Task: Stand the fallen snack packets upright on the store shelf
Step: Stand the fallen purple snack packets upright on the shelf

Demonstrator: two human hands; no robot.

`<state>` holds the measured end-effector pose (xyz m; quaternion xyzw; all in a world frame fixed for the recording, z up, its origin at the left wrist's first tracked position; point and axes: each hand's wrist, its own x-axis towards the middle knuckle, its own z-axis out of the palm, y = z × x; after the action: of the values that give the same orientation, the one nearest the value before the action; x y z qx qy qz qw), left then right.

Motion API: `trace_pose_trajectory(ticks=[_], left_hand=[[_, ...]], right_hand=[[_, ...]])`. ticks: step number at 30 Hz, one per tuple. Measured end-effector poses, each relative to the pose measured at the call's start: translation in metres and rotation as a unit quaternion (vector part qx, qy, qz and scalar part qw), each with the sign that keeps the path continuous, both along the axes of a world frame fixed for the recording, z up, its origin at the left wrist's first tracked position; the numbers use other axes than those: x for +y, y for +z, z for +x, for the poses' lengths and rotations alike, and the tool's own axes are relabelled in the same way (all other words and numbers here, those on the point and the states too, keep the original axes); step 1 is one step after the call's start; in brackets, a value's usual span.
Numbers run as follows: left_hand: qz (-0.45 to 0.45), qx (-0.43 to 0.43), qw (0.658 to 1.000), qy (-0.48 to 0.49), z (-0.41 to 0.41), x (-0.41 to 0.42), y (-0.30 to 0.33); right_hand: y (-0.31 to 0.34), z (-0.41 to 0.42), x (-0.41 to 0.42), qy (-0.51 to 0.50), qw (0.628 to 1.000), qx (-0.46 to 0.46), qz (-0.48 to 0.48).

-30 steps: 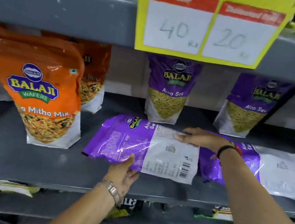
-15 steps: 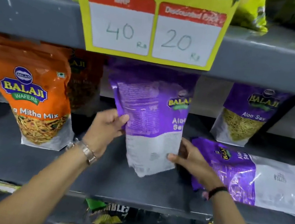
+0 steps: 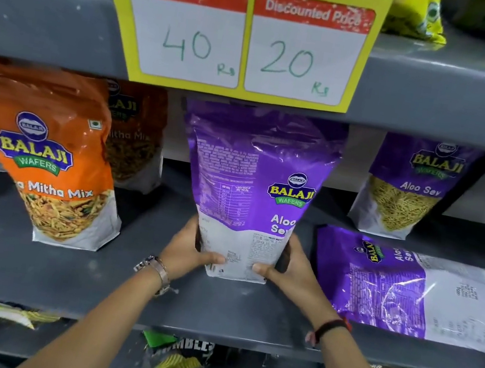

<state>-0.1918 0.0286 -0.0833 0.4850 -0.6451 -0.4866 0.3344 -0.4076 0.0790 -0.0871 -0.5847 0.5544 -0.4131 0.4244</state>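
A purple Aloo Sev packet (image 3: 253,185) stands upright in the middle of the grey shelf (image 3: 214,307), its base on the shelf board. My left hand (image 3: 188,248) grips its lower left corner and my right hand (image 3: 288,267) grips its lower right corner. A second purple Aloo Sev packet (image 3: 410,286) lies flat on the shelf just to the right, top end toward the held packet. Another purple packet (image 3: 411,186) stands upright at the back right.
An orange Mitha Mix packet (image 3: 46,157) stands at the left with another orange packet (image 3: 136,137) behind it. A yellow price card (image 3: 240,32) hangs from the shelf above. More snack packets lie on the shelf below (image 3: 180,356).
The purple packet lay flat a second ago. Both hands lifted it, turned it upright and set its base on the shelf; they now hold its bottom corners.
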Motion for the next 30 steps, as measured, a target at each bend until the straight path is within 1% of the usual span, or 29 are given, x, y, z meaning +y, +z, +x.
trace_pose_trajectory(ticks=[2,5,6,8,9,11,13,15,17,18,20,21,22,24,26,27,28,30], left_hand=[[-0.008,0.004,0.999,0.046,0.001,-0.004,0.000],[-0.047,0.011,0.992,0.121,0.001,0.006,-0.001],[-0.053,0.034,0.990,0.128,0.000,0.015,-0.001],[-0.052,0.100,0.986,0.126,-0.004,0.036,-0.001],[-0.059,0.117,0.984,0.120,-0.007,0.047,-0.001],[-0.089,0.090,0.989,0.080,-0.017,0.060,-0.008],[-0.105,0.052,0.993,0.023,-0.025,0.062,-0.012],[-0.076,0.048,0.996,-0.003,-0.020,0.051,-0.007],[-0.062,0.038,0.997,0.010,-0.007,0.036,0.001],[-0.076,0.026,0.996,0.029,0.001,0.029,0.002],[-0.115,0.021,0.987,0.109,0.013,0.022,-0.001],[-0.117,0.033,0.981,0.148,0.015,0.023,-0.003],[-0.114,0.052,0.978,0.164,0.015,0.025,-0.004],[-0.098,0.072,0.984,0.127,0.012,0.031,-0.008],[-0.083,0.050,0.992,0.077,0.008,0.033,-0.011],[-0.075,0.040,0.994,0.072,0.007,0.031,-0.012],[-0.072,0.036,0.994,0.071,0.007,0.028,-0.013],[-0.072,0.021,0.994,0.082,0.009,0.020,-0.013]], right_hand=[[-0.002,0.006,0.015,-0.043,0.999,-0.017,-0.025],[0.002,0.014,0.036,-0.127,0.987,-0.039,-0.086],[0.003,0.014,0.035,-0.147,0.984,-0.046,-0.095],[0.008,0.017,0.025,-0.137,0.983,-0.086,-0.081],[0.011,0.020,0.018,-0.116,0.986,-0.104,-0.061],[0.016,0.029,0.006,-0.064,0.991,-0.116,-0.015],[0.016,0.043,0.007,-0.022,0.993,-0.114,-0.020],[0.008,0.053,0.019,-0.026,0.990,-0.139,-0.017],[-0.002,0.056,0.036,-0.048,0.985,-0.164,-0.012],[-0.005,0.056,0.044,-0.068,0.985,-0.156,-0.023],[-0.003,0.052,0.049,-0.136,0.978,-0.138,-0.077],[-0.003,0.047,0.043,-0.165,0.972,-0.132,-0.099],[0.000,0.040,0.035,-0.175,0.971,-0.122,-0.105],[0.005,0.024,0.014,-0.121,0.985,-0.071,-0.097],[0.008,0.016,-0.004,-0.038,0.997,-0.028,-0.059],[0.009,0.015,-0.008,-0.005,0.999,-0.018,-0.039],[0.008,0.016,-0.010,0.000,1.000,-0.009,-0.024],[0.008,0.022,-0.008,-0.035,0.999,-0.003,-0.016]])
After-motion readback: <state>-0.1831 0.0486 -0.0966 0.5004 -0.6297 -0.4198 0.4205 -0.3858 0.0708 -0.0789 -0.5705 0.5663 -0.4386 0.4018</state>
